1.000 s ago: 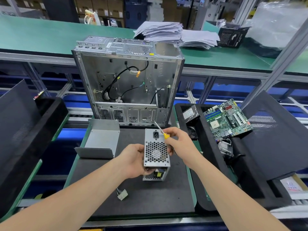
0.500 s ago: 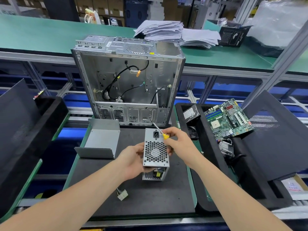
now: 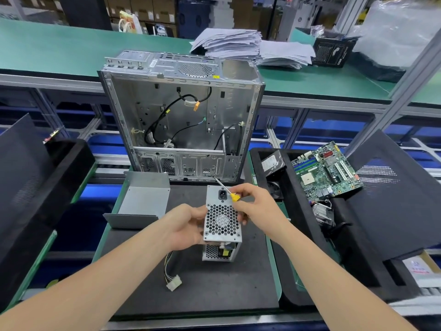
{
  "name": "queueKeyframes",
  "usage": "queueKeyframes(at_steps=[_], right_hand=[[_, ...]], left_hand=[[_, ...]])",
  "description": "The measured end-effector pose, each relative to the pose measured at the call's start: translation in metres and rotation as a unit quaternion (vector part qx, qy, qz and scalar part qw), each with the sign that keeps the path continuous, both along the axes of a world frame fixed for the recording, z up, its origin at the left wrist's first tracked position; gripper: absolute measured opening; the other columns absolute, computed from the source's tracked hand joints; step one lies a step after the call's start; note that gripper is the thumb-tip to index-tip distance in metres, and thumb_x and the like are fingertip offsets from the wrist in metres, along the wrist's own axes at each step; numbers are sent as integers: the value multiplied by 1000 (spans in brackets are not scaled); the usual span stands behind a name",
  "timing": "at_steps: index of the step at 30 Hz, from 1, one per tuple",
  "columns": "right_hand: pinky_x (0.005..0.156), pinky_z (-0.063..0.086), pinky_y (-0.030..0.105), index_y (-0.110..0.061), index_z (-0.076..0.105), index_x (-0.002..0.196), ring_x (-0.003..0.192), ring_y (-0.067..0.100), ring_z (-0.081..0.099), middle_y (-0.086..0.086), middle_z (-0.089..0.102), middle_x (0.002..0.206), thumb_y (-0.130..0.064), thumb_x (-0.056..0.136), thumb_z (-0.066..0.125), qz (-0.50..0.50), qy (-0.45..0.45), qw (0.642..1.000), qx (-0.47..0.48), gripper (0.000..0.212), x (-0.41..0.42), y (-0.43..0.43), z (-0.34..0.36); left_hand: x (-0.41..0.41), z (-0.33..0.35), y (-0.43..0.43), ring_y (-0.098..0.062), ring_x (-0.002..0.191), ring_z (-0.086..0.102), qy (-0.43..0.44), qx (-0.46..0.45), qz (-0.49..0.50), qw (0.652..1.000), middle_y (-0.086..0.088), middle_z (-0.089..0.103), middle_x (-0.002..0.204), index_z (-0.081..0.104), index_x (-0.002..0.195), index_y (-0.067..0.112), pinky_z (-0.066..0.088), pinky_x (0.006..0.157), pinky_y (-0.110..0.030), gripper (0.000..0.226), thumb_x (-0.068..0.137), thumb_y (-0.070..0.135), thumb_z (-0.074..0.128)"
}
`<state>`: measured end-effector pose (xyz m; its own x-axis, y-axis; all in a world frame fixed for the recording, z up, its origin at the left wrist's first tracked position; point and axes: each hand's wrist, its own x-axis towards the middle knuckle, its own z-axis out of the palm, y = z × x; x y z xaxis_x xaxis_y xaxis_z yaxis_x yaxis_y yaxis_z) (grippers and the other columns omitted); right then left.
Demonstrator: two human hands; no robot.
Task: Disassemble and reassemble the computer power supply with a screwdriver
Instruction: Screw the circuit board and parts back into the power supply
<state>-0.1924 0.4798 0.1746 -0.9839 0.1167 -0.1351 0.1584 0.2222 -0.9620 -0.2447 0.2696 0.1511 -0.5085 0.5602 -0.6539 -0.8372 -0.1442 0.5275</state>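
Half done, I judge: the cover [image 3: 143, 204] lies off at centre-left; my left hand [image 3: 188, 226] grips the power supply [image 3: 222, 223], my right hand [image 3: 255, 206] pinches the screwdriver [image 3: 232, 195].

Just the one wide-angle head cam here, pointed forward and down, close over the work mat [image 3: 214, 295], computer case [image 3: 181, 120] straight ahead.

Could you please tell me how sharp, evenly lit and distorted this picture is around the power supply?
Head view: the power supply, left hand and right hand with the screwdriver are sharp and evenly lit; the wide lens makes the grey post lean; the cardboard boxes behind look soft.
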Motion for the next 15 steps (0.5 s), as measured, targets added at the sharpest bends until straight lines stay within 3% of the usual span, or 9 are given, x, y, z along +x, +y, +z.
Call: queueKeyframes(at_steps=[4, 8, 11, 15], right_hand=[[53, 51, 35, -23, 75, 102, 62, 24, 72, 2, 76, 95, -12, 83, 82, -31, 31, 999, 25, 22, 0, 8, 3], [58, 53, 36, -12, 79, 95, 63, 28, 67, 18, 75, 80, -13, 84, 85, -54, 67, 995, -40, 13, -3, 14, 9], [56, 52, 33, -12, 80, 89, 62, 28, 65, 22, 73, 77, -15, 81, 86, -70, 96, 990, -72, 10, -4, 16, 17], [50, 50, 28, -9, 67, 90, 57, 23, 65, 17, 75, 79, -9, 75, 88, -118, 131, 981, -83, 26, -9, 18, 27]], left_hand=[[-4, 1, 0, -37, 118, 68, -2, -12, 20, 1000, -21, 71, 126, 68, 127, -2, 58, 86, -60, 33, 100, -2, 50], [-7, 0, -1, -37, 125, 64, -13, -3, 33, 999, -22, 70, 128, 64, 130, -6, 51, 99, -63, 36, 98, -10, 48], [-7, 1, -1, -37, 120, 65, -17, -1, 36, 999, -22, 71, 126, 64, 130, -8, 52, 93, -62, 36, 99, -11, 45], [-7, 2, -3, -33, 98, 75, -13, 0, 26, 1000, -19, 74, 121, 66, 127, -5, 57, 81, -58, 36, 101, -11, 43]])
